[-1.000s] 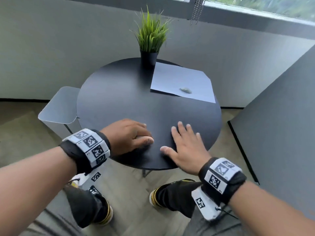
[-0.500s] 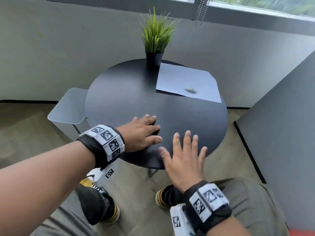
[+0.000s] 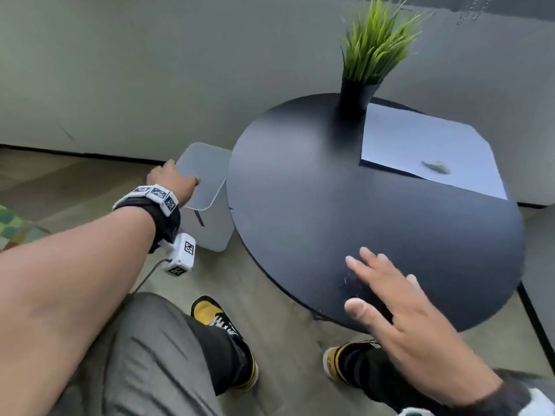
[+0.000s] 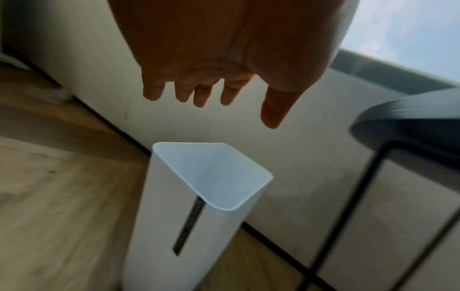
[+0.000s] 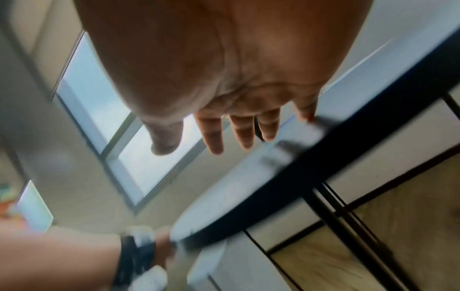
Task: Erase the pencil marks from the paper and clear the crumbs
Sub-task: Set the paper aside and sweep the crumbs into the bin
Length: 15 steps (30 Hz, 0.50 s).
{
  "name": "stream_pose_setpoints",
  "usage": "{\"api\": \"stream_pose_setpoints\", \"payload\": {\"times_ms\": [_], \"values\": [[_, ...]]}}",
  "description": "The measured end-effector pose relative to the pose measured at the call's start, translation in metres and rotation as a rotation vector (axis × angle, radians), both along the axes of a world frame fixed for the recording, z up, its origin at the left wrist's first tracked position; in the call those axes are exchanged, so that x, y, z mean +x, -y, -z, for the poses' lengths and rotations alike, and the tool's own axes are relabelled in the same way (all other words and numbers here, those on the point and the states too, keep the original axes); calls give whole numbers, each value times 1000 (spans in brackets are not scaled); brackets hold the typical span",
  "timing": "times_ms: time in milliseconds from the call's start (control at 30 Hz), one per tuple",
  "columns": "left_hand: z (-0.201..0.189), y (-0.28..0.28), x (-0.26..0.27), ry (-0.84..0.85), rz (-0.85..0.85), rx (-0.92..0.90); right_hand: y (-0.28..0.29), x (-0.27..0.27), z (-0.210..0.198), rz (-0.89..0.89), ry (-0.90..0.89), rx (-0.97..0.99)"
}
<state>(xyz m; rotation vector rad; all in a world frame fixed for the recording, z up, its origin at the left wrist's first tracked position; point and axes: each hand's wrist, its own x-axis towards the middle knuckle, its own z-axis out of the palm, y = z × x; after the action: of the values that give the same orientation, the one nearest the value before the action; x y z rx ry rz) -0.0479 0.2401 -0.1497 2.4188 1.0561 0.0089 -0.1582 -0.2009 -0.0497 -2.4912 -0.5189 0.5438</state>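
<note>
Gray lump (image 3: pixel 437 167) on paper (image 3: pixel 420 142) blurred; unidentifiable.

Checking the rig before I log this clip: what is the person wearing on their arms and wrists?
Forearms are bare, no sleeves. The left wrist carries a black strap topped with white blocks printed with black square markers, plus a white marker-printed box hanging beneath with a thin cable. The right wrist shows only a dark band and a white edge at the frame corner.

Bright daylight from window (image 5: pixel 94 94), glare on table (image 3: pixel 300 163); wrist views motion-blurred, edges warped.
</note>
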Motion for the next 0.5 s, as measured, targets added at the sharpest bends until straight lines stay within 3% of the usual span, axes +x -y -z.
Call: {"api": "stream_pose_setpoints", "payload": {"times_ms": [67, 133, 267, 333, 500], "values": [[15, -13, 4, -81, -58, 41, 10, 14, -14, 131, 28, 101], [32, -27, 10, -110, -89, -3, 27, 29, -17, 216, 65, -5], [64, -34, 26, -101, -58, -146, 33, 32, -8, 74, -8, -247], [72, -25, 33, -91, -55, -49, 30, 26, -13, -7, -65, -235], [81, -41, 41, -33, -87, 232, 35, 37, -29, 145, -42, -161]]}}
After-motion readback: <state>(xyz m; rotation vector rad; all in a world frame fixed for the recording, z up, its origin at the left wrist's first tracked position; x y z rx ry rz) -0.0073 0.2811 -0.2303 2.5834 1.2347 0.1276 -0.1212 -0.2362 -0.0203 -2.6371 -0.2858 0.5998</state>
